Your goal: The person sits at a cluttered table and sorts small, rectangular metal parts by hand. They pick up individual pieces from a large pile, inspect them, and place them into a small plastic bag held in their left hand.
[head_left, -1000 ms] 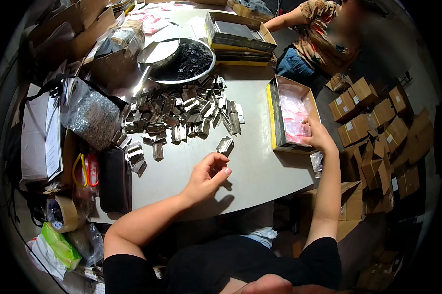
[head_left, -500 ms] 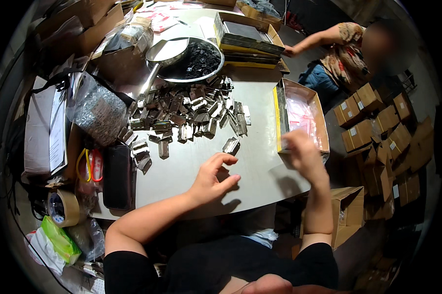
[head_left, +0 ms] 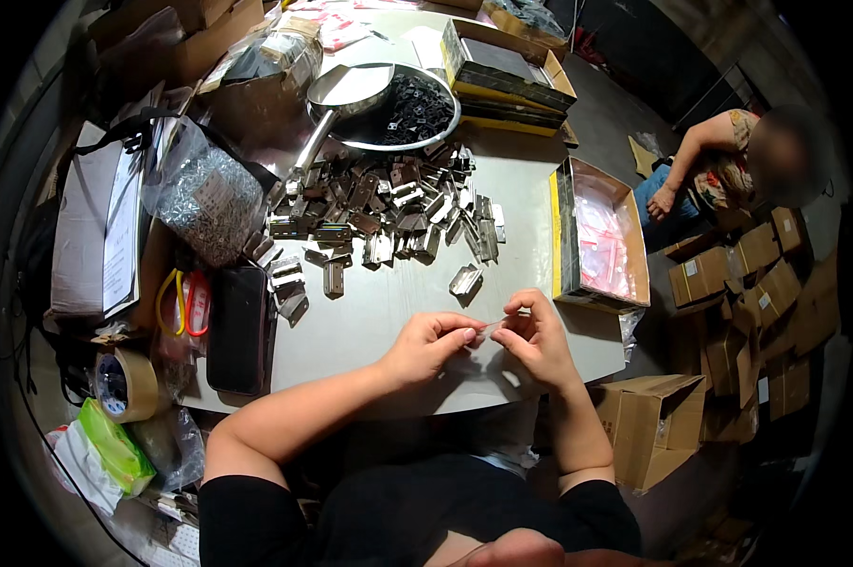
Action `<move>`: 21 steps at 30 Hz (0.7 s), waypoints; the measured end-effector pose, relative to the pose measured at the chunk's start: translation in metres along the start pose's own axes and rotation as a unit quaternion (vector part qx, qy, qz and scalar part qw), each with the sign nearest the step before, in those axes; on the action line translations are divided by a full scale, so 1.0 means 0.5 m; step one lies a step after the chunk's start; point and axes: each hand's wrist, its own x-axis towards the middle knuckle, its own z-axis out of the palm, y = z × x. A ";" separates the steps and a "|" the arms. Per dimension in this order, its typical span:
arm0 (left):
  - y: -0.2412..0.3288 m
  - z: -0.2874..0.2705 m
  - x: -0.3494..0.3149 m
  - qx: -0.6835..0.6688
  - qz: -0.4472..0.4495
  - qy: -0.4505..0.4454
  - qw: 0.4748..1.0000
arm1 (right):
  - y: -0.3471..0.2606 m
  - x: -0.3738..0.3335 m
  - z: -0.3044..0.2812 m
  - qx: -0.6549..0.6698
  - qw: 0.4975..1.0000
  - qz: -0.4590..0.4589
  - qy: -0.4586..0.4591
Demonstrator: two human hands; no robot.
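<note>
Close to the table's near edge, my left hand (head_left: 436, 348) and my right hand (head_left: 537, 345) face each other, fingertips almost meeting. Both are closed in a pinch on a small clear plastic bag (head_left: 491, 326); only its thin reddish edge shows between them. Just beyond the fingers lies a single hinge-like metal piece (head_left: 465, 282). A heap of similar metal pieces (head_left: 379, 203), silver and dark, spreads over the table further off. To the right stands an open carton (head_left: 557, 231) with red-edged clear bags (head_left: 600, 241) inside.
A metal bowl (head_left: 456, 118) of small black parts stands behind the heap, a scoop (head_left: 351, 87) across it. Left are a bag of screws (head_left: 209, 203), scissors (head_left: 182, 304), a black case (head_left: 237, 331) and tape (head_left: 127, 385). Another person (head_left: 719, 161) sits right, near cardboard boxes (head_left: 700, 274).
My right hand has come from the carton to my left hand, and both now pinch a bag. My left hand has closed. The other person's arm has drawn back from the stacked boxes.
</note>
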 end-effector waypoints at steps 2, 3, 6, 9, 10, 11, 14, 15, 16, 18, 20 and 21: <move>0.003 -0.004 -0.001 -0.044 -0.027 -0.009 0.999 | 0.002 0.001 -0.002 -0.064 0.996 -0.058 0.019; 0.006 -0.007 -0.001 -0.006 -0.018 0.011 1.000 | 0.002 0.002 -0.004 -0.096 0.991 -0.087 0.029; 0.009 -0.012 0.001 0.037 0.008 0.048 0.998 | -0.007 -0.001 -0.004 -0.117 0.983 -0.122 0.078; 0.022 -0.001 0.000 -0.045 -0.004 0.049 0.998 | -0.047 -0.005 -0.002 -0.189 0.970 -0.145 0.054; 0.015 -0.002 0.003 -0.002 0.026 0.062 0.998 | -0.065 -0.010 0.002 -0.196 0.968 -0.152 0.045; 0.001 -0.006 0.008 0.042 0.056 0.074 0.995 | -0.082 -0.014 0.009 -0.203 0.965 -0.160 0.036; 0.019 -0.010 -0.004 0.199 0.093 0.066 0.973 | -0.101 -0.027 0.024 -0.237 0.953 -0.190 0.004; 0.025 -0.007 -0.008 0.260 0.130 0.074 0.954 | -0.111 -0.031 0.033 -0.247 0.950 -0.193 -0.009; 0.028 -0.006 -0.012 0.321 0.166 0.084 0.929 | -0.121 -0.033 0.044 -0.257 0.946 -0.197 -0.024; 0.025 0.000 -0.014 0.334 0.213 0.090 0.914 | -0.127 -0.033 0.061 -0.320 0.928 -0.187 -0.035; 0.018 -0.001 -0.012 0.373 0.264 0.072 0.886 | -0.129 -0.036 0.069 -0.381 0.912 -0.146 -0.048; 0.010 -0.005 -0.014 0.398 0.255 0.044 0.880 | -0.127 -0.036 0.071 -0.377 0.916 -0.121 -0.063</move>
